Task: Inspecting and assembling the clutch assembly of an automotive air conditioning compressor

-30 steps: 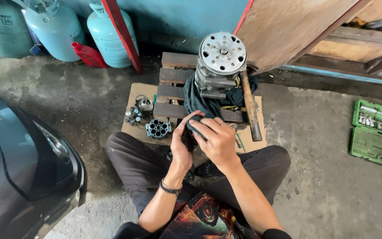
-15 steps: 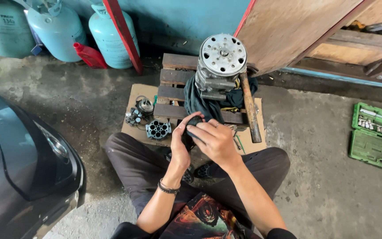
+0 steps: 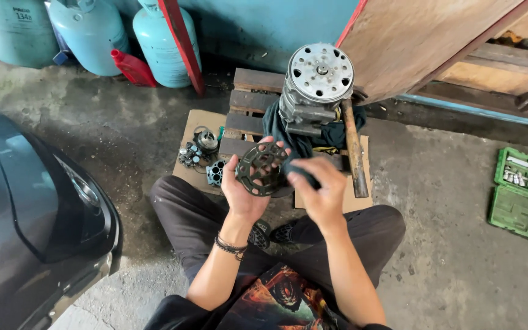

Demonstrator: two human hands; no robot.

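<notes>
My left hand holds up a dark round metal plate with several holes, face toward me. My right hand is beside it, fingers closed on a dark rag at the plate's right edge. Just beyond the hands stands a silver compressor with a round holed face, upright on a dark cloth on a wooden pallet. A wooden-handled hammer lies to its right. Small metal parts sit on cardboard to the left. I sit cross-legged on the concrete floor.
A dark car's front fills the left side. Pale blue gas cylinders and a red bottle stand along the back wall. A green socket set case lies open at right. A wooden board leans at upper right.
The hands were clasped together low over the plate. Now my left hand has lifted it and turned it face up, while my right hand has slid off to its right edge.
</notes>
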